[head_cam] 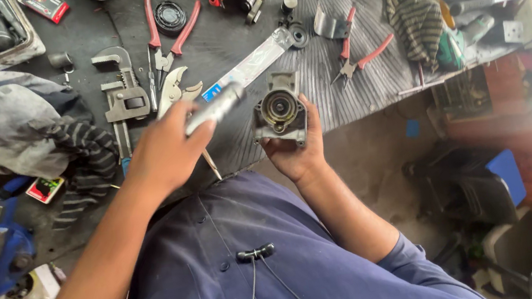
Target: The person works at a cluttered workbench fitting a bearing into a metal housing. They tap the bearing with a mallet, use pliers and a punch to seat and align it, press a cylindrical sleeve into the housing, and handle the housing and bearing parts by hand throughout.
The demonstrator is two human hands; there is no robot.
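The right hand has its fingers wrapped around a gray metal part w/ a round hole, held just above the bench edge, the left hand grips a shiny metal tube beside it, & the 2 aren't joined yet.

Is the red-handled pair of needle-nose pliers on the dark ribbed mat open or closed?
Open: the red-handled needle-nose pliers lie on the dark ribbed mat with both handles spread apart.

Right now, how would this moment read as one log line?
left hand: grips silvery cylinder | right hand: holds grey metal housing | bench: pipe wrench, red pliers
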